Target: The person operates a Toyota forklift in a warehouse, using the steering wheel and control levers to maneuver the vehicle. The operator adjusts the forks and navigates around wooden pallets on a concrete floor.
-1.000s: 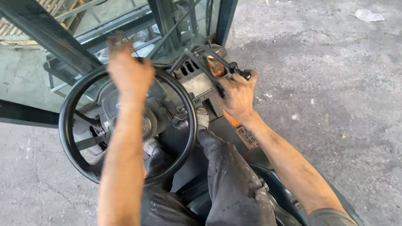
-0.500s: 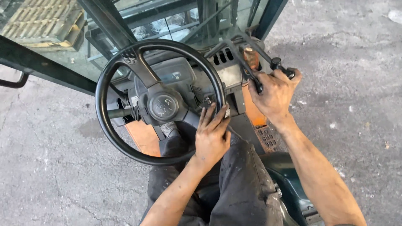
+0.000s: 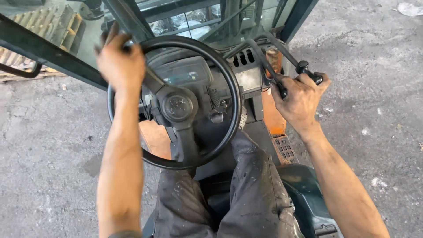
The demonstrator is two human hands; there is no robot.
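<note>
The person's left hand (image 3: 120, 61) lies on the upper left rim of the black steering wheel (image 3: 229, 83), fingers curled over it; whether they close on a spinner knob cannot be told, since the hand covers that spot. The right hand (image 3: 299, 99) is wrapped around the black control levers (image 3: 269, 66) just right of the wheel, fingers closed on 1 lever, with a 2nd knob (image 3: 302, 67) poking out just above the knuckles. The lever bases vanish behind the dash (image 3: 249, 79). The instrument panel behind the wheel is too dim to read. Grimy grey trousers (image 3: 251, 189) hide most of the dark green seat (image 3: 308, 194). A wooden pallet (image 3: 35, 26) at upper left is cut off by the frame edge and a cab post.
</note>
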